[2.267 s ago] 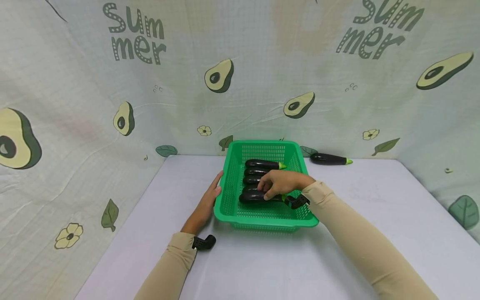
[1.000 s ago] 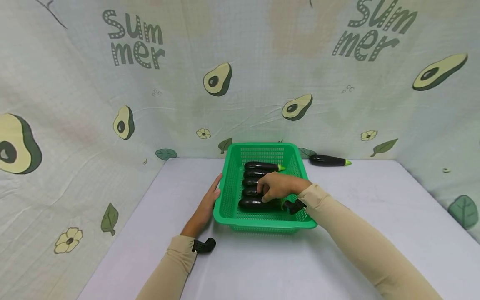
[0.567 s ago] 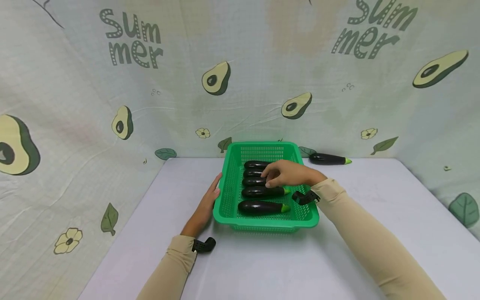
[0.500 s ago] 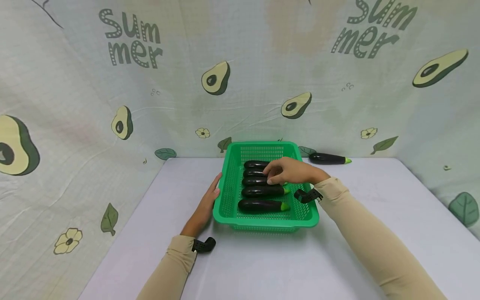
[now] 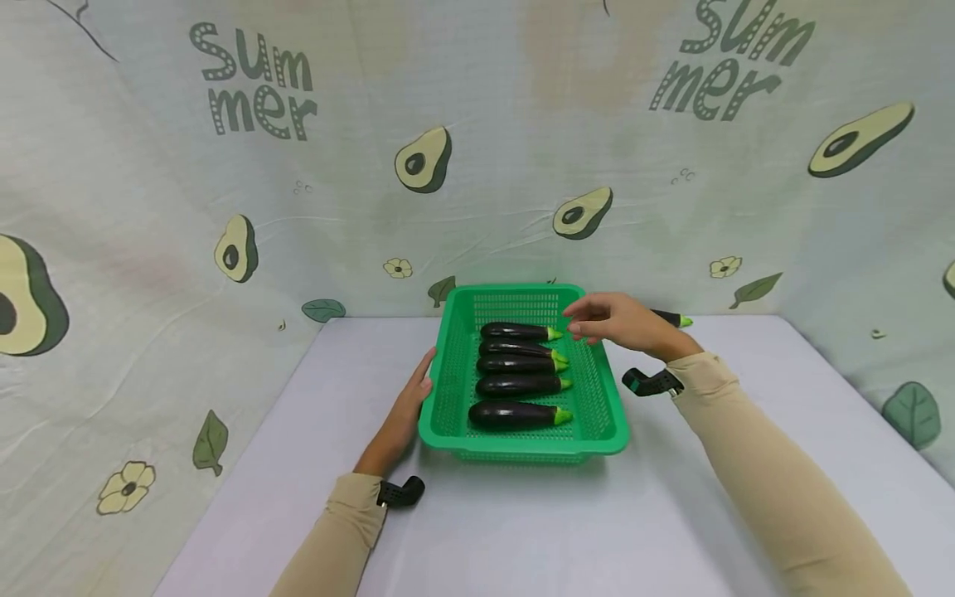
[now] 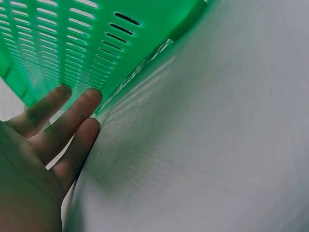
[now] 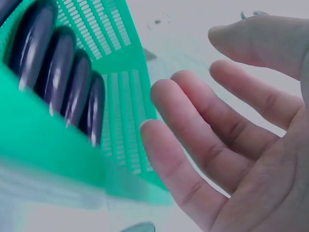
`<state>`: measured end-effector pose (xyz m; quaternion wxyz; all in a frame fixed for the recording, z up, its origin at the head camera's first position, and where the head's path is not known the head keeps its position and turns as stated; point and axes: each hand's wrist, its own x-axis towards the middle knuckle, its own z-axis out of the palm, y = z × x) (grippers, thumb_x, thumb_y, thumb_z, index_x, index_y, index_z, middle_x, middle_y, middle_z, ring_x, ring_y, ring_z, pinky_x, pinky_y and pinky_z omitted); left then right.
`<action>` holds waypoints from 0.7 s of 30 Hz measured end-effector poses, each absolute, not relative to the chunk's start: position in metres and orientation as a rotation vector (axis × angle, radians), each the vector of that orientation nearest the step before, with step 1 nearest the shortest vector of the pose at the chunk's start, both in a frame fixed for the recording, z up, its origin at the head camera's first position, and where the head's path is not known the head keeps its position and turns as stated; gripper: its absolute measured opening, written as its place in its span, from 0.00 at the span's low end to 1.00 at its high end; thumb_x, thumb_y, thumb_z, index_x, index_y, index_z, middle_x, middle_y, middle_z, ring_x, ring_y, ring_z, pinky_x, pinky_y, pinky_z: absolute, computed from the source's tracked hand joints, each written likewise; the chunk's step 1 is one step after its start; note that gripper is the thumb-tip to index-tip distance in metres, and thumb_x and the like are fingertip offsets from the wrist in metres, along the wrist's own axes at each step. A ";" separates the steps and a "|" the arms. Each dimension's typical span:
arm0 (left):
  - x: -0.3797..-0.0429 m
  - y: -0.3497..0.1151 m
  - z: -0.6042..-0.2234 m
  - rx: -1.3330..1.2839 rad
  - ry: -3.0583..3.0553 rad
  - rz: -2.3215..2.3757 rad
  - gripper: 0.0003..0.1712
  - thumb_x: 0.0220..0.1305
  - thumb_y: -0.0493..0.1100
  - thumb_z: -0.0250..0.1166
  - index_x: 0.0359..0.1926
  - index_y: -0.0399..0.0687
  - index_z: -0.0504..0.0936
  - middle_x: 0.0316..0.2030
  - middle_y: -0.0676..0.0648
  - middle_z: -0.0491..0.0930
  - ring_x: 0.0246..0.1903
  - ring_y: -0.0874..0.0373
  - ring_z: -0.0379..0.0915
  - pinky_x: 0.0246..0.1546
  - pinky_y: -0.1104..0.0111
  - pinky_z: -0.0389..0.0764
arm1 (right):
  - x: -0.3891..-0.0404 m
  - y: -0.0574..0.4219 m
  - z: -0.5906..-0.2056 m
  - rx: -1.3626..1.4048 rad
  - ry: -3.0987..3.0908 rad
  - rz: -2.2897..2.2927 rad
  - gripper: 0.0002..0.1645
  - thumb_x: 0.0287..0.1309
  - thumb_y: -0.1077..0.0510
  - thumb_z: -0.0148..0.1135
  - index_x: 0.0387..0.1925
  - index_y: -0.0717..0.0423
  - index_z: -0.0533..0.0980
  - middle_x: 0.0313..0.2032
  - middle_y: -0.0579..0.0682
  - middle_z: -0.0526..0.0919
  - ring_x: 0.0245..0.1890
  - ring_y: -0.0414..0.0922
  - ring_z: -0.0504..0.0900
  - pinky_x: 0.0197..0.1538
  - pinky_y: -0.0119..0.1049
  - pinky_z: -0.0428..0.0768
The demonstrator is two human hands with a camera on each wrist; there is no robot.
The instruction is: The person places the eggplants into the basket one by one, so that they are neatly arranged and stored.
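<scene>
Several dark purple eggplants (image 5: pixel 515 386) with green stem ends lie in a row inside a green perforated basket (image 5: pixel 522 446). My left hand (image 5: pixel 401 412) rests against the basket's left side; in the left wrist view its straight fingers (image 6: pixel 72 118) touch the slotted wall. Above the basket's right rim is my right hand (image 5: pixel 622 322), holding nothing, and the right wrist view shows its fingers (image 7: pixel 193 130) spread beside the basket. One more eggplant (image 5: pixel 675 317) lies on the table behind the right hand, mostly hidden by it.
A white-covered table (image 5: pixel 477 531) carries the basket. Behind it hangs a cloth (image 5: pixel 492 99) printed with avocados, leaves and lettering, which also runs along the left and right sides. Each wrist wears a small black camera (image 5: pixel 401 492).
My right hand has let go of the eggplant nearest the front, then lifted out of the row and moved right, over the rim. My left hand stays at the basket's side.
</scene>
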<state>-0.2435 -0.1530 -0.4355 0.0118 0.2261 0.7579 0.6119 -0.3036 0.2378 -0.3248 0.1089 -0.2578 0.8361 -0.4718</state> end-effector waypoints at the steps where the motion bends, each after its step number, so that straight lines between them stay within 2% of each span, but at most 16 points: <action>1: -0.241 -0.153 -0.431 0.707 2.366 1.898 0.33 0.80 0.44 0.37 0.80 0.44 0.42 0.79 0.40 0.40 0.76 0.45 0.34 0.71 0.42 0.41 | -0.304 0.242 -0.325 -0.747 2.466 -1.399 0.26 0.69 0.51 0.63 0.62 0.59 0.74 0.54 0.60 0.80 0.51 0.62 0.81 0.51 0.49 0.82; 6: -0.237 -0.152 -0.424 0.708 2.397 1.862 0.33 0.80 0.43 0.36 0.80 0.43 0.41 0.79 0.40 0.40 0.76 0.45 0.34 0.71 0.43 0.42 | -0.304 0.262 -0.325 -0.682 2.519 -1.481 0.29 0.70 0.51 0.62 0.64 0.64 0.71 0.56 0.66 0.79 0.49 0.60 0.82 0.49 0.43 0.83; 14: -0.237 -0.152 -0.424 0.716 2.381 1.880 0.34 0.79 0.42 0.36 0.80 0.40 0.41 0.78 0.39 0.40 0.76 0.44 0.33 0.71 0.42 0.40 | -0.304 0.282 -0.333 -0.629 2.568 -1.618 0.30 0.68 0.50 0.65 0.63 0.62 0.72 0.51 0.59 0.82 0.47 0.49 0.84 0.51 0.47 0.82; 21: -0.244 -0.153 -0.434 0.705 2.368 1.907 0.34 0.80 0.44 0.37 0.80 0.44 0.42 0.79 0.40 0.41 0.76 0.45 0.34 0.71 0.43 0.39 | -0.311 0.293 -0.342 -0.535 2.567 -1.688 0.31 0.67 0.48 0.65 0.64 0.60 0.71 0.56 0.63 0.78 0.52 0.56 0.81 0.52 0.48 0.81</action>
